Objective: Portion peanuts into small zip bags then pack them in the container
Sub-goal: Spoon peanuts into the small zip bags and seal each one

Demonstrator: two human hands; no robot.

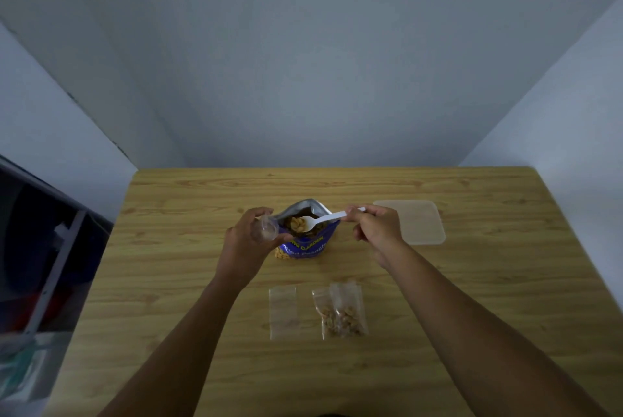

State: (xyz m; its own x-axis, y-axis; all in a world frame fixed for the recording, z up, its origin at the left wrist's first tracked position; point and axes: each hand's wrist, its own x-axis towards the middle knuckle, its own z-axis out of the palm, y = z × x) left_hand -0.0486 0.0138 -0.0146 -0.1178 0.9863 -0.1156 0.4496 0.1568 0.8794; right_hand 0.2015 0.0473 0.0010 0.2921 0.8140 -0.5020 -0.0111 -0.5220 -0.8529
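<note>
1. Gripped a small zip bag (268, 228) in the left hand (249, 244), at the peanut pouch's (308, 243) left edge.
2. Pinched a peanut-laden spoon (325, 218) in the right hand (375, 224), over the pouch's mouth.
3. Found filled bags (342, 315) and an empty bag (283, 312) before the pouch, container (419, 224) to its right.

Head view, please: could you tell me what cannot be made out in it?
Head view: how full the peanut pouch is; its walls hide the inside.
Head view: whether the clear bag in the left hand holds peanuts; blur and fingers.
Head view: the filled zip bags; overlap hides their count.
</note>
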